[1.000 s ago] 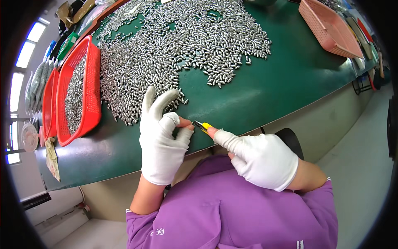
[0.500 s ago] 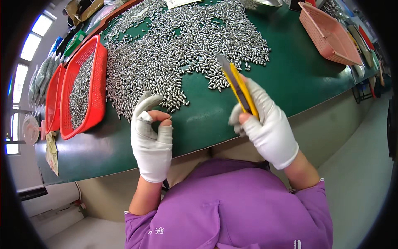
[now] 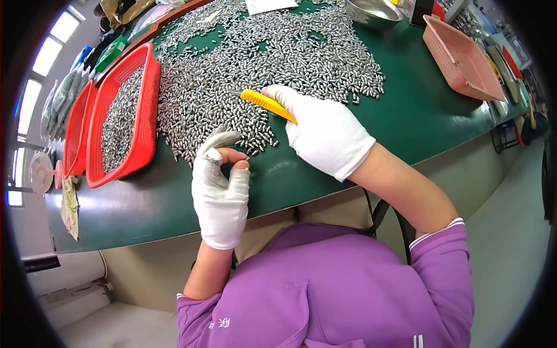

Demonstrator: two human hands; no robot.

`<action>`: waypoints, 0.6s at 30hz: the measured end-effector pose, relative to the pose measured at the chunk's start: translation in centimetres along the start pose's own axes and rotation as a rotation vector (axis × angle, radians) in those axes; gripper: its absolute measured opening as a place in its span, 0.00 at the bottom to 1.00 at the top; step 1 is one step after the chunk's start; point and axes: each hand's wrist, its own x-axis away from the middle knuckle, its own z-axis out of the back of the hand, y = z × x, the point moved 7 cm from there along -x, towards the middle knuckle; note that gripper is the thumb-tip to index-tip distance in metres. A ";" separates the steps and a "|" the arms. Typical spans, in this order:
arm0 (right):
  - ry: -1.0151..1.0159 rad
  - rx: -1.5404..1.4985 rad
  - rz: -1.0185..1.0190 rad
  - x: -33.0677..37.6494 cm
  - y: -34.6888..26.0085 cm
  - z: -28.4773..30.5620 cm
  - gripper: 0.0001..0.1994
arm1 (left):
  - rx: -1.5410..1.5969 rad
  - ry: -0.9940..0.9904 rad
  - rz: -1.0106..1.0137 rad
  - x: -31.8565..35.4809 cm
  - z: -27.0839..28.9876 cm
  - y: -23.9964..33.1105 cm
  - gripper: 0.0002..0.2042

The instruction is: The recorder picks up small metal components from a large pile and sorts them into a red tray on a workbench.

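Note:
My right hand point(image 3: 328, 133), in a white glove with bare fingertips, is closed around a yellow utility knife point(image 3: 268, 105). The knife's blade end points left, over a wide spread of small silver metal parts point(image 3: 232, 75) on the green table point(image 3: 400, 122). Near the table's front edge, my left hand point(image 3: 220, 191) is gloved the same way, its bare thumb and forefinger pinched together. A tiny bit of something shows at those fingertips, too small to name. The other left fingers curl above the pinch, beside the nearest metal parts.
At the left stands a red plastic basket point(image 3: 148, 139) holding many of the metal parts, with another red basket point(image 3: 77, 133) against it. A pink basket point(image 3: 464, 72) sits at the far right. Toward the back are a metal bowl point(image 3: 377, 16) and a white paper point(image 3: 270, 6).
My right hand has swung left and forward over the parts, turning the knife from upright to pointing left. My left hand keeps its pinch, shifted slightly in the picture as the view moved.

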 end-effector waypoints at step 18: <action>-0.143 0.094 0.003 0.8 -0.6 0.0 0.27 | 0.007 -0.057 -0.041 -0.2 -0.1 0.3 0.05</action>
